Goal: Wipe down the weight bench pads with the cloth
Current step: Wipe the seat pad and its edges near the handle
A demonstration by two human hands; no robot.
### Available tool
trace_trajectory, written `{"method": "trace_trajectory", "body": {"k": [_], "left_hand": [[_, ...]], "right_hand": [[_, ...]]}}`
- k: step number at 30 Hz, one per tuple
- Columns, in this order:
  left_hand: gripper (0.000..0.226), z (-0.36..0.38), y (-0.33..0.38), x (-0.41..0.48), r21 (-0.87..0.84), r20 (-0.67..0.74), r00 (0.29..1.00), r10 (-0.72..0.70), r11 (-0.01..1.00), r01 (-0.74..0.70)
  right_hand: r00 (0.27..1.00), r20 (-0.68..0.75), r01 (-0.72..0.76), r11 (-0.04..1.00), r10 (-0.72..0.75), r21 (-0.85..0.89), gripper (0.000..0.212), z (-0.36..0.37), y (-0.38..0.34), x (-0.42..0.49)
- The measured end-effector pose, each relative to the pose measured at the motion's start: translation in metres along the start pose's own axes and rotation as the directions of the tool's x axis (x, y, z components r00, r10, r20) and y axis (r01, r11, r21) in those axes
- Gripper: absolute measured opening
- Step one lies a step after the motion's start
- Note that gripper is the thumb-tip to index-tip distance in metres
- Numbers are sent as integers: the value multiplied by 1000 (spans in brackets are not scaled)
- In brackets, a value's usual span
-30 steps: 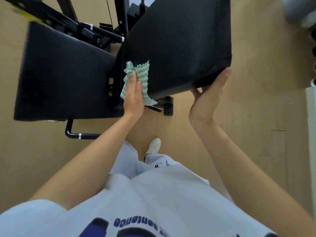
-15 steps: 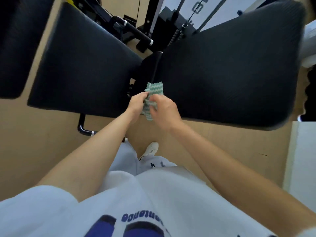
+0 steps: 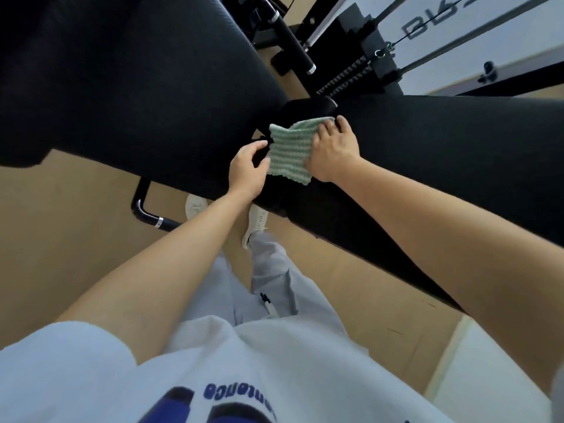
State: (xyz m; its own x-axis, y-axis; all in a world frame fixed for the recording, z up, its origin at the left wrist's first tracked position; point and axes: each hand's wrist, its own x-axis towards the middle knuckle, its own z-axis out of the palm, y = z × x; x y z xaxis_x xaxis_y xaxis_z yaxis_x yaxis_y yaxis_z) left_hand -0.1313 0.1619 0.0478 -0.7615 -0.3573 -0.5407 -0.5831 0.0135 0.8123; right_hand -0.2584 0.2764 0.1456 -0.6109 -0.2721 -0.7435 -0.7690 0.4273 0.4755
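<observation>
Cloth (image 3: pixel 290 152): green-and-white striped, spread flat at frame centre, over the gap where the two black bench pads meet; lower corner hanging a little past the near edge.
Right hand (image 3: pixel 332 154): palm down on the cloth's right side, fingers (image 3: pixel 328 129) straight and spread, pressing the fabric against the pad; thumb side toward the cloth's middle.
Left hand (image 3: pixel 247 167): just left of the cloth, fingers loosely curled, thumb and fingertips at the cloth's left edge; pinching or only touching that edge, cannot tell.
Right bench pad (image 3: pixel 457 166): black, textured, running from centre to the right edge of the frame, sloping down toward lower right; the cloth's right part on it.
Left bench pad (image 3: pixel 131 96): black, filling the upper left, near edge just above the left hand.
Bench frame foot (image 3: pixel 143 209): black tube with a silver band, on the floor at left of centre, below the left pad.
Cable machine (image 3: pixel 375 56): black weight stack and cables, upper right, behind the pads.
Roller handle (image 3: pixel 290 44): black bar with silver collar, top centre.
Floor (image 3: pixel 61 239): tan wood-look surface under the bench.
Shoes (image 3: pixel 256 221): white, on the floor below the hands, partly under the pad edge.
Clothing (image 3: pixel 274 361): light shirt with blue print and pale trousers across the bottom of the frame.
</observation>
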Motion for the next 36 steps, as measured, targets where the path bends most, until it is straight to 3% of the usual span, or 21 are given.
{"method": "trace_trajectory", "body": {"k": [2,4,7,11,17,22,28,36], "left_hand": [[44,11,0,11,15,159,985,71,997,-74],[41,27,2,20,34,223,970,101,993,-111],[36,47,2,26,36,209,968,139,988,-150],[35,48,-1,13,122,150,963,225,962,-244],[19,32,-41,-42,52,40,997,60,997,-62],[7,24,-58,-85,-31,128,985,-118,992,123],[14,43,-55,-94,-4,153,972,-176,984,179],[13,37,-21,-68,28,30,989,-145,989,144]], "right_hand": [[999,13,48,998,-48,51,72,-11,20,17],[985,-27,174,982,-173,68,61,-20,35,32],[923,-38,386,918,-384,88,35,-28,41,43],[870,57,479,867,-490,139,22,-33,41,51],[760,71,625,757,-646,188,30,-29,20,44],[664,77,727,666,-744,164,32,-18,-9,39],[670,91,718,674,-737,174,34,-21,5,50],[789,30,604,784,-613,145,33,-37,54,77]]}}
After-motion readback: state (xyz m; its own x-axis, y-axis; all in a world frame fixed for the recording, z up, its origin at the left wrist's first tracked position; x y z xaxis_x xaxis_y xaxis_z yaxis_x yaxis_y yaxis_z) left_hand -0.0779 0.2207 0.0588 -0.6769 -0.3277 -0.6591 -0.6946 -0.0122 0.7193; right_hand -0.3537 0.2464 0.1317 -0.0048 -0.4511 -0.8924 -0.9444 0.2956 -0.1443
